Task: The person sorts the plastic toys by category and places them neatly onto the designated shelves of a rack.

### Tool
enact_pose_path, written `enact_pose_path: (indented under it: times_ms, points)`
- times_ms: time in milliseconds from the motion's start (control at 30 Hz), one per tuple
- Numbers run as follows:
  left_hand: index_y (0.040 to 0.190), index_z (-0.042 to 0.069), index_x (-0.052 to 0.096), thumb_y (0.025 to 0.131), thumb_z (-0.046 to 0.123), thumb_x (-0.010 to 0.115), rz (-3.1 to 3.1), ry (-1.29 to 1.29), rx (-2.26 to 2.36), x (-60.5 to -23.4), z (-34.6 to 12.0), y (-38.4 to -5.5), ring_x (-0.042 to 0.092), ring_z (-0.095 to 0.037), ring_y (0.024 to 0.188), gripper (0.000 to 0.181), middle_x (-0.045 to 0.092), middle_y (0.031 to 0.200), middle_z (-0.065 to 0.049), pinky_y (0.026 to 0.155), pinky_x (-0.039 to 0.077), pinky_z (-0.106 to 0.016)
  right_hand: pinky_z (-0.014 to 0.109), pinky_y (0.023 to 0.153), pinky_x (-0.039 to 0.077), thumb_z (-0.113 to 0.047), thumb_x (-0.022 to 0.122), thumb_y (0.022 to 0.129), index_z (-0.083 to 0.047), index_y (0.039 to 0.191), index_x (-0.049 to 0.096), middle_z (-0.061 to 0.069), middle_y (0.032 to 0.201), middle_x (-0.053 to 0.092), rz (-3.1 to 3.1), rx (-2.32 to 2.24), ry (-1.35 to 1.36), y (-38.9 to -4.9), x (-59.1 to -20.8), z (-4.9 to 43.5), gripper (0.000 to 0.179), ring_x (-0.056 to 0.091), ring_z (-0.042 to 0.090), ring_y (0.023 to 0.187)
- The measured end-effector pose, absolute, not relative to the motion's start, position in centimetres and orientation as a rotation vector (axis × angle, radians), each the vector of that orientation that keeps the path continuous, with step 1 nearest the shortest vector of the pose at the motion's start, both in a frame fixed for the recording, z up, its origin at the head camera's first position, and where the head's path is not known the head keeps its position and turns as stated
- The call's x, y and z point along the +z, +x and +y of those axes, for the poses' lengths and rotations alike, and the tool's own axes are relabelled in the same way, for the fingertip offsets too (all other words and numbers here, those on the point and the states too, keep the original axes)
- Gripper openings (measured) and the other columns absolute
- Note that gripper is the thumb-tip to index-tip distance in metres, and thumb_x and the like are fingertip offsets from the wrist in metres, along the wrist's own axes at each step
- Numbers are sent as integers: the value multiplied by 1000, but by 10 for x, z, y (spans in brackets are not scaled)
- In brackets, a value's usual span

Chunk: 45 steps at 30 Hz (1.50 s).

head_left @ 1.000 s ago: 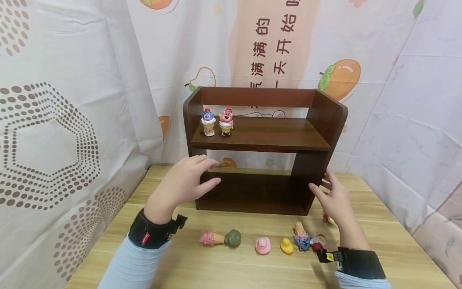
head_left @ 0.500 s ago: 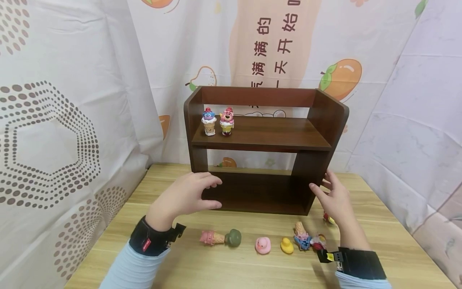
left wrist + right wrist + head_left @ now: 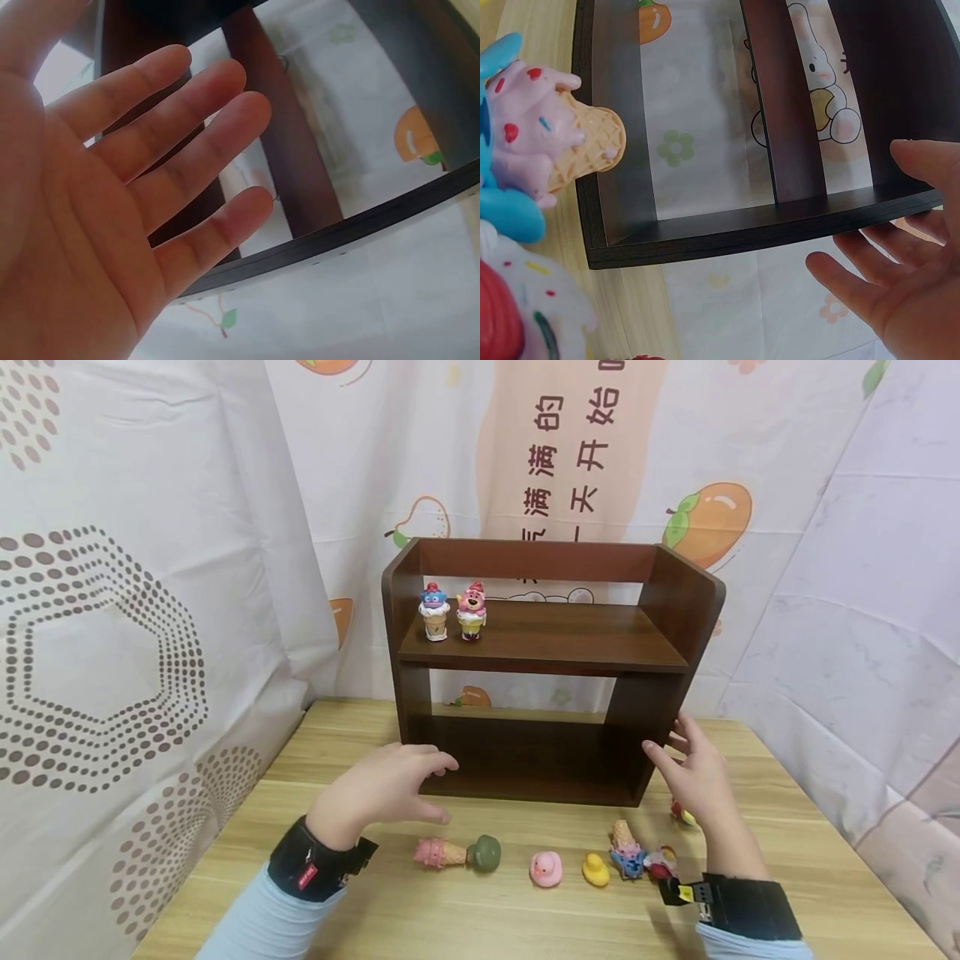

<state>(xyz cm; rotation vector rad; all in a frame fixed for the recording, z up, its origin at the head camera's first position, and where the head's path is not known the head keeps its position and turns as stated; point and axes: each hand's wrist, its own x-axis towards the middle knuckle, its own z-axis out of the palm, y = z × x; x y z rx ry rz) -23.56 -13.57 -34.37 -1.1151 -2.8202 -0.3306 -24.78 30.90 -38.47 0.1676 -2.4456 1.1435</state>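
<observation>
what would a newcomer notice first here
Probably the dark brown shelf standing on the wooden table, with a blue-headed figure and a pink-headed figure side by side at the left of its upper board. Then the pink duck and yellow duck in front, and the left hand and right hand near its two sides.

Your left hand (image 3: 382, 787) hovers with fingers relaxed and thumb apart; your right hand (image 3: 699, 781) spreads its thumb from its fingers, both forearms (image 3: 264, 914) angled inward.
</observation>
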Motion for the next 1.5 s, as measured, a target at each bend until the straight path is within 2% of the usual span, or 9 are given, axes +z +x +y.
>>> enact_pose_path:
  times_ms: [333, 500, 667, 1000, 1133, 1300, 1500]
  points:
    - [129, 17, 68, 73, 42, 85, -2878, -1149, -310, -359, -135, -238, 65, -15, 95, 63, 69, 111, 3, 84, 54, -37, 65, 93, 47, -29, 67, 100, -9, 160, 30, 33, 146, 45, -2440, 1157, 172, -247, -385, 309, 73, 52, 54, 125]
    - [129, 16, 68, 76, 41, 86, -2953, -1156, -278, -366, -133, -240, 66, -18, 104, 62, 69, 120, 0, 91, 54, -39, 66, 92, 47, -29, 67, 100, -9, 160, 30, 34, 147, 44, -2446, 1160, 174, -248, -385, 310, 73, 52, 55, 125]
    - [130, 17, 67, 76, 42, 86, -3044, -1135, -207, -373, -133, -238, 65, -17, 106, 62, 68, 123, 1, 91, 54, -39, 65, 92, 47, -31, 67, 100, -10, 159, 32, 33, 146, 45, -2440, 1160, 180, -248, -385, 310, 72, 53, 55, 124]
    - [130, 19, 66, 68, 46, 91, -3116, -1101, -175, -386, -133, -238, 64, -14, 101, 72, 69, 116, 3, 88, 54, -37, 65, 93, 47, -32, 67, 100, -9, 159, 32, 34, 147, 45, -2437, 1163, 176, -248, -385, 309, 73, 52, 55, 125]
    - [128, 17, 68, 65, 37, 91, -3153, -1105, -184, -389, -133, -238, 62, -11, 95, 70, 70, 113, 1, 85, 54, -35, 66, 92, 47, -32, 67, 100, -10, 160, 31, 34, 146, 45, -2434, 1171, 182, -248, -384, 309, 73, 52, 56, 124]
    - [121, 14, 71, 65, 25, 90, -3165, -1111, -166, -394, -132, -237, 54, -9, 78, 60, 71, 107, -1, 72, 52, -31, 66, 93, 47, -32, 67, 100, -11, 160, 31, 33, 147, 45, -2432, 1169, 178, -247, -384, 309, 73, 52, 55, 125]
    - [119, 15, 71, 61, 21, 94, -3185, -1081, -196, -403, -131, -236, 53, -7, 75, 63, 70, 102, 2, 67, 51, -28, 64, 93, 47, -32, 67, 100, -11, 160, 31, 32, 148, 45, -2443, 1154, 164, -248, -385, 309, 73, 53, 54, 125]
